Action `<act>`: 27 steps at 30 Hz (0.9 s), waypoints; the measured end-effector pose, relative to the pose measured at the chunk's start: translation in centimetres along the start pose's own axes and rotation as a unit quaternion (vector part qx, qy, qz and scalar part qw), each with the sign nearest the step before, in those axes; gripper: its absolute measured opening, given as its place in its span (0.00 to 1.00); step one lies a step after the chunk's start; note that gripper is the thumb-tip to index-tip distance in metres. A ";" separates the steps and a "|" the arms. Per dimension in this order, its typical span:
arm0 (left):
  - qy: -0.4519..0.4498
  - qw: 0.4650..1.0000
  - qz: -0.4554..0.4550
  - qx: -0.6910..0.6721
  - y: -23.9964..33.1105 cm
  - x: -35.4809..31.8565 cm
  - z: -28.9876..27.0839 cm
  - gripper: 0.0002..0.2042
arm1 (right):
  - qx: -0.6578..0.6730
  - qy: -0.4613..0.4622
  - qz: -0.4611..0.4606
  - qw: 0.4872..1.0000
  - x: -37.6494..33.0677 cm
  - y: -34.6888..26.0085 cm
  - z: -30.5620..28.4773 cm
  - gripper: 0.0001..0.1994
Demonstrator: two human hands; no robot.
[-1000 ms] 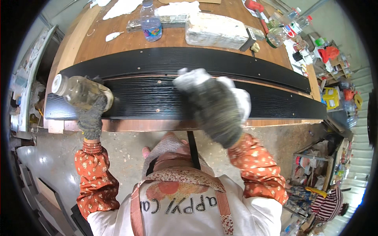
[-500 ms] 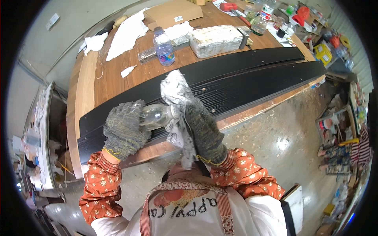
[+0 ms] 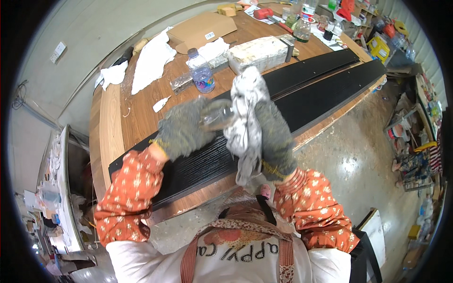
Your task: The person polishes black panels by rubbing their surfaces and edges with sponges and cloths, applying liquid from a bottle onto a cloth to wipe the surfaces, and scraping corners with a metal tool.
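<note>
Your left hand (image 3: 181, 132) is in a grey knit glove, its fingers wrapped round a small clear jar (image 3: 218, 114) held on its side, mouth toward the white rag (image 3: 245, 122). Your right hand (image 3: 274, 141), gloved the same, has its fingers closed on that rag, which bunches at the jar's mouth and hangs loose below. Both hang just above the near end of the long black grooved board (image 3: 311, 101).

The jar looks like glass or hard plastic (blur hides which), so judge it light, stiff and slippery; hold it round the body, as now, not by the rim. The rag is soft and limp, and its dangling tail could drag on the board.

Taking the board as landmark: it lies along the near edge of the wooden table (image 3: 111, 137), and a second black strip (image 3: 314, 70) lies just beyond it. Further beyond stand a plastic water bottle (image 3: 201, 73), a pale block (image 3: 258, 52), white cloths (image 3: 148, 59) and cardboard (image 3: 200, 30). The board's near long edge sits close to the table edge, with concrete floor (image 3: 358, 141) below, so anything dropped there falls far. Open room lies above the board, to your right.
</note>
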State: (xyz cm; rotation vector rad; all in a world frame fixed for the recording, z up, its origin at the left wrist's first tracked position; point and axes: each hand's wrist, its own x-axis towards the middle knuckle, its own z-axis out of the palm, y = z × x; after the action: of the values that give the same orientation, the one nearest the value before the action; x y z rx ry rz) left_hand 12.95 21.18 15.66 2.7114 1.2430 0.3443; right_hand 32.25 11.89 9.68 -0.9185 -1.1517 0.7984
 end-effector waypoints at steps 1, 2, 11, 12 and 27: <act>-0.039 0.992 -0.080 -0.092 -0.1 1.7 0.7 0.35 | 0.195 -0.044 0.046 0.979 1.9 1.0 -1.1 0.19; -0.039 0.992 -0.077 -0.092 -0.2 3.1 1.3 0.35 | 0.379 -0.084 0.087 0.917 3.7 1.8 -2.3 0.18; 0.173 0.866 -0.157 -0.442 -5.4 18.0 10.7 0.34 | 0.294 0.016 0.078 0.952 8.6 -1.3 -15.7 0.17; 0.167 0.866 -0.153 -0.446 -6.5 19.5 12.0 0.34 | -0.059 0.188 0.042 0.980 7.1 -0.2 -19.7 0.18; 0.048 0.891 -0.265 -0.365 -10.1 17.7 16.4 0.34 | -0.689 -0.131 -0.010 0.713 8.6 1.1 -20.7 0.23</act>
State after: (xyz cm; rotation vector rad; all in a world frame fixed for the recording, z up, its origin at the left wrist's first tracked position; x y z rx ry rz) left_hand 21.10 40.70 0.24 1.6739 1.4372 0.7030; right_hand 54.24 16.16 9.06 -2.0301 -2.0291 -0.1528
